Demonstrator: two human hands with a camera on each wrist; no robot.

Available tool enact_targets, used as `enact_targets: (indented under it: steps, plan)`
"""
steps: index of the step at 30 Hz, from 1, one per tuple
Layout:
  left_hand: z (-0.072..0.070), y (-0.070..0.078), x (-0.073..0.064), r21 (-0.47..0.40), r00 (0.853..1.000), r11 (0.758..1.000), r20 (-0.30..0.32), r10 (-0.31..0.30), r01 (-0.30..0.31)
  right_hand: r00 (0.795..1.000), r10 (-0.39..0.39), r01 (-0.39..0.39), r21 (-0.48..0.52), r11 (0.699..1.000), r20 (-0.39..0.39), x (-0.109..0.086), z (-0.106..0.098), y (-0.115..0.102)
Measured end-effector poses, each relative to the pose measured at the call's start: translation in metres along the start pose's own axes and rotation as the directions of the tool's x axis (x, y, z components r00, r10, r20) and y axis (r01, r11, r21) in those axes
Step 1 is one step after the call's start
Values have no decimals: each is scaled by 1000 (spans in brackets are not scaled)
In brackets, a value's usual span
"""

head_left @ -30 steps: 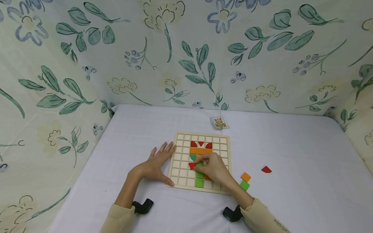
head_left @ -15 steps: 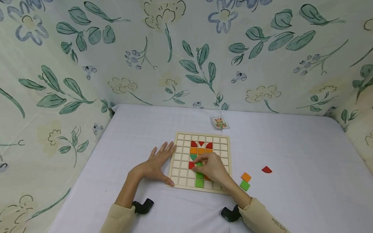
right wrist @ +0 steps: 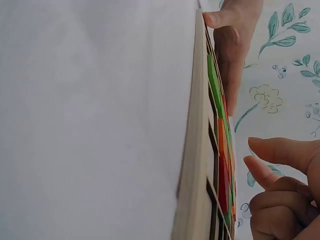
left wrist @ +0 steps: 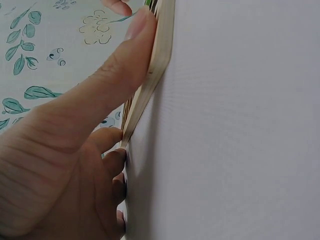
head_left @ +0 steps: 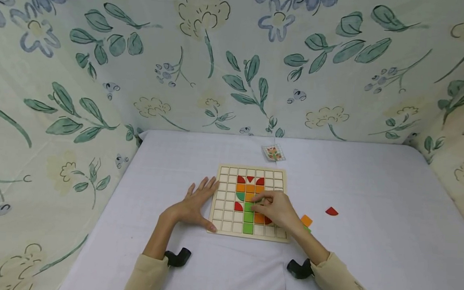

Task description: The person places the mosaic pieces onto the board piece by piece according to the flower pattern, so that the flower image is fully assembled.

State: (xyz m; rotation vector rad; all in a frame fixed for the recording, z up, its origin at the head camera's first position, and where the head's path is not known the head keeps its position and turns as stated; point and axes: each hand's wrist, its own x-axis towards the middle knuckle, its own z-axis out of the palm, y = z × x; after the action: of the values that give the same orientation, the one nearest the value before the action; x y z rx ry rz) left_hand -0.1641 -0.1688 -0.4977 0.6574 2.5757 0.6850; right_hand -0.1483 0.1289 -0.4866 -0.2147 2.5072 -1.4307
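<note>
A light wooden grid board (head_left: 223, 216) lies on the white-covered table with coloured tiles in some cells. My left hand (head_left: 191, 209) rests along its left edge, fingers spread, thumb at the near corner. A red quarter-round tile (head_left: 238, 206) sits in a cell left of the green square tiles (head_left: 249, 217). Just to the right of that tile, my right hand (head_left: 278, 209) hovers over the board and covers some of its right side. In the right wrist view its thumb and index finger (right wrist: 280, 150) stand apart with nothing between them, the other fingers curled.
To the right of the board lie an orange square tile (head_left: 306, 220), a green tile (head_left: 308, 229) partly hidden by the right arm, and a red quarter-round tile (head_left: 332, 211). A small pattern card (head_left: 273, 153) lies behind the board. Floral cloth (head_left: 221, 72) hangs behind the table.
My right hand has let go of the red quarter-round tile, now lying in its cell, and moved a little to the right. The left hand stays put.
</note>
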Motion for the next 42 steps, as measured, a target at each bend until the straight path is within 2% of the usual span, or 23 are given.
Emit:
enact_targets:
  steps: [5, 9, 14, 24, 33, 38, 42]
  plan:
    - [1, -2, 0, 13, 1000, 1000, 6, -20, 20, 999, 20, -21, -59, 998, -28, -10, -18, 6]
    - [1, -2, 0, -1, 1000, 1000, -3, -9, 9, 996, 53, -59, -100, 993, -68, -18, -33, 13]
    - [2, -2, 0, -12, 1000, 1000, -7, 1, -1, 992, 57, -74, -156, 985, -114, -27, -54, 28]
    - [1, -1, 0, -3, 1000, 1000, -5, -10, 10, 977, 108, -135, -147, 980, -182, -52, -93, 53]
    - [1, -1, 0, 3, 1000, 1000, 1, -15, 15, 972, 203, -216, -106, 971, -120, -63, -103, 71]
    - [1, -1, 0, 1, 1000, 1000, -3, -11, 11, 978, 190, -201, -126, 972, -89, -62, -105, 73]
    - [1, 0, 0, 0, 1000, 1000, 0, -11, 11, 979, 171, -185, -142, 972, -108, -58, -108, 74]
